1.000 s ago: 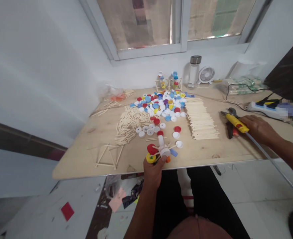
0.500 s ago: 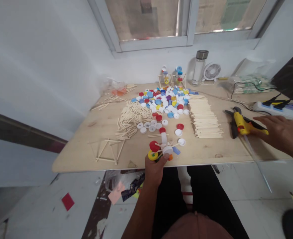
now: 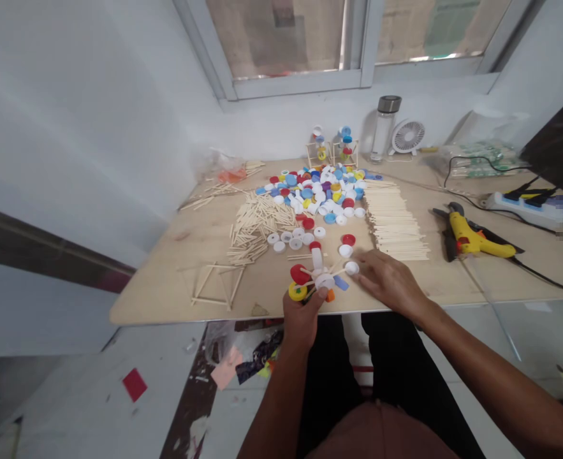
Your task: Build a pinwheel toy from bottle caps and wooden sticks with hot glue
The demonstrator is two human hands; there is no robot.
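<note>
Near the table's front edge, my left hand (image 3: pixel 301 319) is closed on a wheel of bottle caps and wooden sticks (image 3: pixel 324 280). Its white hub has sticks fanning out, with red, yellow, white, blue and orange caps around it. My right hand (image 3: pixel 389 280) holds nothing I can see; its fingers are apart and reach to the white cap (image 3: pixel 352 268) on the wheel's right side. Whether they touch that cap I cannot tell. A yellow glue gun (image 3: pixel 482 244) lies on the table to the right of this hand.
Loose coloured caps (image 3: pixel 319 191) are heaped mid-table, between a jumbled stick pile (image 3: pixel 257 223) and a neat stick row (image 3: pixel 398 223). A stick frame (image 3: pixel 214 287) stands front left. At the back are a glass bottle (image 3: pixel 384 131), a small fan (image 3: pixel 408 137) and a power strip (image 3: pixel 525 210).
My right hand has left the glue gun and moved left to the wheel's right side. My left hand keeps hold of the wheel. The view has shifted slightly.
</note>
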